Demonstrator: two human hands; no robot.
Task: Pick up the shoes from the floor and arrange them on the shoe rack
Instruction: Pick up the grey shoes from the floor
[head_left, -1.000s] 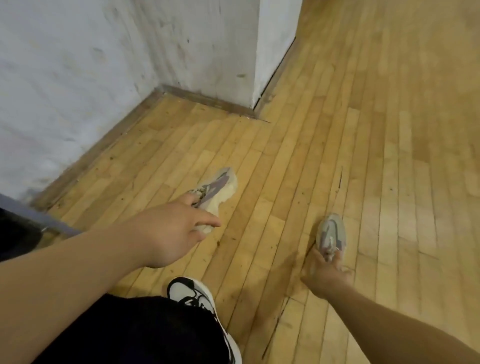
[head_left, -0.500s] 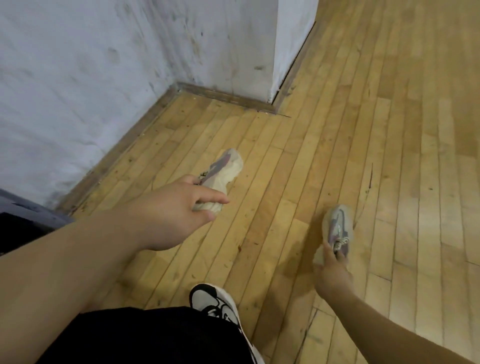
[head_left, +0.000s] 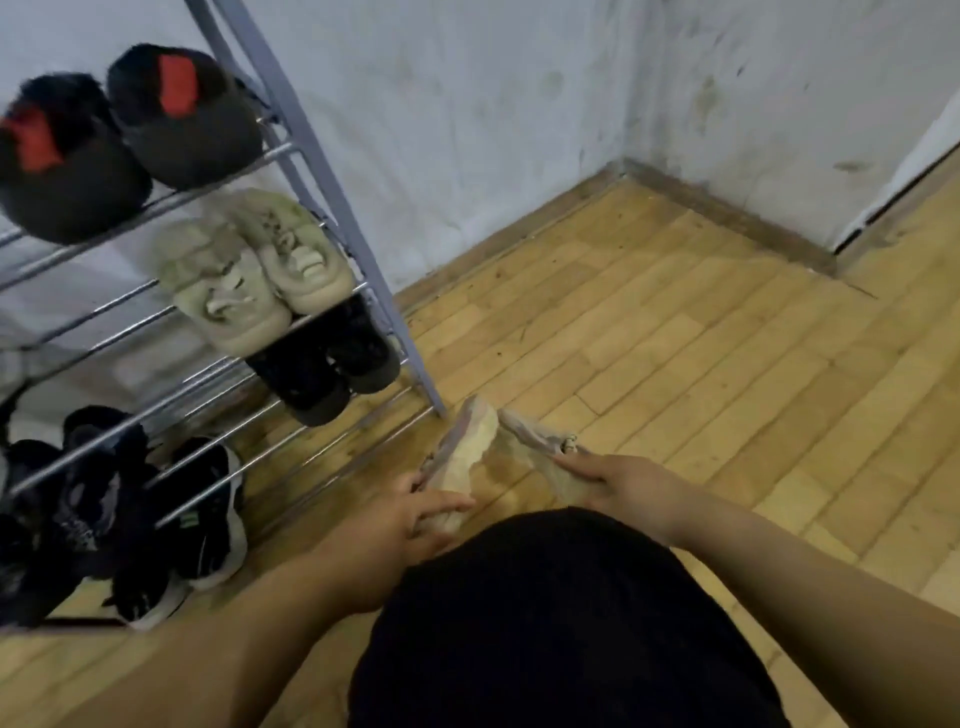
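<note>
My left hand grips a grey-purple sneaker with a cream sole, sole side turned toward me. My right hand holds the matching sneaker by its heel. Both shoes are off the floor with their toes almost touching, just right of the metal shoe rack's front foot. The rack's tiers carry black slippers with red patches, beige sneakers, black shoes and dark sneakers lower down.
White scuffed walls meet at a corner behind the wooden floor. My black-clothed leg fills the lower middle. The rack's lowest rails near the held shoes carry nothing on their right part.
The view has swung left from the bare corner floor to the shoe rack. Both hands have brought their sneakers together in front of me, close to the rack's lower right end.
</note>
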